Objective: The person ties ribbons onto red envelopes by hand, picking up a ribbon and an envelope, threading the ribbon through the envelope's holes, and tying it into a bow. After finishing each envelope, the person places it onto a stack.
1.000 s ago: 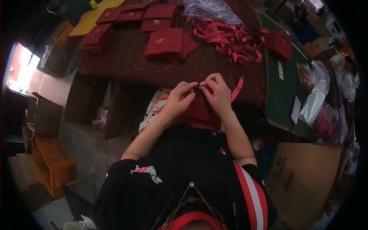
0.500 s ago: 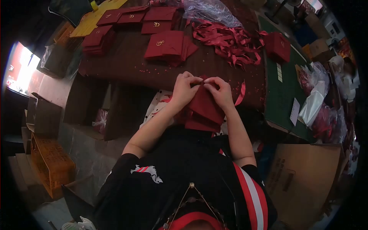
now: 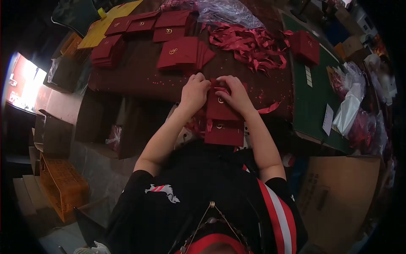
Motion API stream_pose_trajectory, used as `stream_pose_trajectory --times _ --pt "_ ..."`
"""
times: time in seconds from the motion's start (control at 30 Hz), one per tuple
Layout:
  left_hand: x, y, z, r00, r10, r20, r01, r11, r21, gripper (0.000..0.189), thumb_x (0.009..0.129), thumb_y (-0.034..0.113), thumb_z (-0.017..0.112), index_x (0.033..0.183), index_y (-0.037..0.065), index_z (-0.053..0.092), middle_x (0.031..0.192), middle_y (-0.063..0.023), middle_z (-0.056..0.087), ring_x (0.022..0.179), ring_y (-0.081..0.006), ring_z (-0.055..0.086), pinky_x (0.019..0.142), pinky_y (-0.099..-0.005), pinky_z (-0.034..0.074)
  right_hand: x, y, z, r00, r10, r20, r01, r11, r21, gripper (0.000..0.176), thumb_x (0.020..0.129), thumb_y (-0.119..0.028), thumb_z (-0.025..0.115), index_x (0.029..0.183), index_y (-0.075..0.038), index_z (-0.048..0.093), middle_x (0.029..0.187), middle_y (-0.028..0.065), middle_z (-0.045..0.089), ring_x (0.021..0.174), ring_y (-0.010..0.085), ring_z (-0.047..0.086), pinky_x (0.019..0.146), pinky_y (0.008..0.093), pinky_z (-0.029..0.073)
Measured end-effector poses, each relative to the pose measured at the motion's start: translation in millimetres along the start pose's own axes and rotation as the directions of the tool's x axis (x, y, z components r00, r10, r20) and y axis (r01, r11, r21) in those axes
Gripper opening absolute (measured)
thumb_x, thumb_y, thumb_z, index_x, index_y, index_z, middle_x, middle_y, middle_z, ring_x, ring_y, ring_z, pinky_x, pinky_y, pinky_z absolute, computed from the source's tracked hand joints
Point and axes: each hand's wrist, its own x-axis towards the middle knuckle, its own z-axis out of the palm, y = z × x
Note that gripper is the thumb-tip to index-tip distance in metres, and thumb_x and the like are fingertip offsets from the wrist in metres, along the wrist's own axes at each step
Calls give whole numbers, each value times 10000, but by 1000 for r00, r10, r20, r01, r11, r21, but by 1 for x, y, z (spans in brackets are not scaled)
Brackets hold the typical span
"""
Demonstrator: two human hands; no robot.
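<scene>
Both hands are at the top end of a dark red folder (image 3: pixel 222 109) with a gold emblem, near the table's front edge. My left hand (image 3: pixel 195 92) is closed at its upper left corner, pinching a red ribbon there. My right hand (image 3: pixel 234 95) lies over the upper part, thumb and fingers closed on the ribbon. A second red folder (image 3: pixel 224 134) with a gold emblem lies below it, over my lap. A loose ribbon end (image 3: pixel 270 108) sticks out to the right of my right wrist.
Red folder stacks (image 3: pixel 179 53) stand on the dark red table (image 3: pixel 139 76). Behind are a pile of red ribbons (image 3: pixel 249 44) and clear plastic (image 3: pixel 230 12). A green board (image 3: pixel 311 110) is at right, a cardboard box (image 3: pixel 338 199) lower right, an orange crate (image 3: pixel 65 186) lower left.
The folder under my hands now shows its gold emblem and lies flatter. My left hand has shifted slightly left, and my right hand has moved left over the folder. The lower folder's emblem has come into view.
</scene>
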Motion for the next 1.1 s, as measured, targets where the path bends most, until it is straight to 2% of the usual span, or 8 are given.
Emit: stream_pose_trajectory --times 0.23,0.37,0.4,0.53,0.6,0.7,0.97,1.1 --pt "-6 -41 -40 963 -251 -101 263 955 135 82 899 100 662 887 45 722 975 -149 616 927 -360 629 772 -463 511 6 11 -9 999 -33 40 37 993 -116 404 805 -140 799 1161 -69 624 1023 95 608 1021 302 569 927 414 484" --pt "-20 -45 -44 929 -322 -184 343 935 93 286 932 139 674 1212 88 663 1094 -157 601 961 -367 624 846 -470 502 4 11 -7 998 -3 59 11 992 -123 394 813 -153 795 1160 -71 629 1022 89 609 1029 296 568 934 411 482" --pt "-24 -27 -41 937 -263 -232 303 940 158 459 930 187 704 1364 118 575 1166 -173 571 1029 -376 587 892 -465 488 5 12 -7 998 17 56 -11 994 -112 396 817 -166 795 1164 -71 630 1022 88 611 1037 296 569 943 409 481" --pt "-33 43 -28 993 -38 108 40 999 -14 500 868 331 785 1294 100 661 1181 -177 561 1114 -368 508 942 -471 474 2 9 -16 999 39 19 -37 997 -60 395 832 -183 783 1181 -68 639 1084 94 636 1066 304 590 961 409 484" --pt "-31 35 -6 990 -10 141 -1 997 81 467 855 369 788 1235 106 720 1169 -170 570 1139 -375 491 953 -470 474 0 7 -37 991 131 5 -129 971 200 394 844 -104 766 1217 -60 646 1180 95 659 1078 273 636 953 384 516" --pt "-14 25 -3 988 16 152 -37 990 139 470 838 367 786 1233 119 723 1152 -165 574 1130 -373 492 951 -471 474 -12 -3 -90 985 -73 -155 21 949 -316 274 832 -68 746 1103 -60 704 1108 89 700 1057 282 644 946 386 511" --pt "-7 14 13 995 -34 95 27 997 72 500 833 323 781 1265 92 682 1097 -176 582 1020 -380 554 880 -453 504 -67 -3 -137 921 -182 343 329 836 -439 302 828 11 668 1077 -146 737 1148 27 686 1069 272 642 922 400 551" --pt "-16 17 17 983 -183 -17 184 977 111 494 830 366 788 1196 57 665 1104 -176 589 1032 -373 590 866 -451 512 -74 11 -132 899 -215 380 381 811 -444 244 823 -36 721 1046 -132 735 1167 42 681 1051 256 668 853 375 583"
